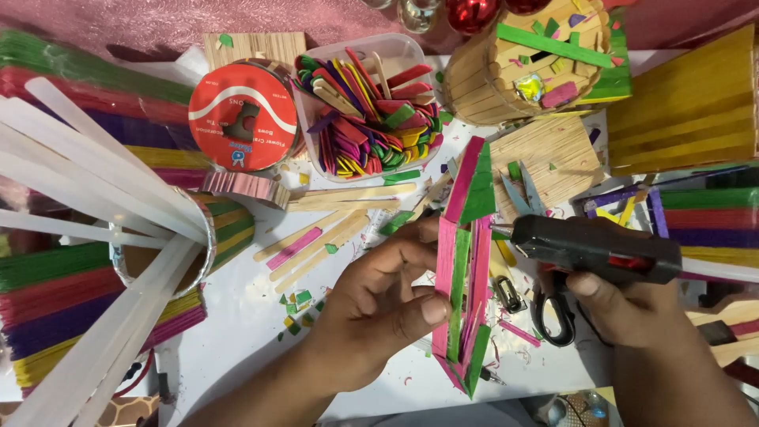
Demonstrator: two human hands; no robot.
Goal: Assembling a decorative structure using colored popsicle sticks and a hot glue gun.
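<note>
Head view: I see my left hand (379, 304) closed in a pinch on a pink-and-green stick frame (462, 269), thumb on its near face and fingers behind. The grip stands the frame upright on the table (237, 316), apparently so that the joints face the nozzle. My right hand (632, 304) is wrapped shut around a black glue gun (593, 247), held level with its tip just beside the frame's upper right edge, seemingly placed to reach a seam there. The frame sits at the centre of the table, between my two hands.

Black scissors (553, 312) lie under the gun, near my right hand. A clear tub of coloured sticks (371, 111) stands beyond the frame, within reach, with a red ribbon spool (243, 117) just beside it. At left, a cup (198, 245) holds white glue rods (87, 170) fanned out over stacked coloured sticks. A round stick-built model (526, 59) stands at the far right, well apart from the work. Plain sticks (332, 225) and coloured offcuts lie scattered on the table.
</note>
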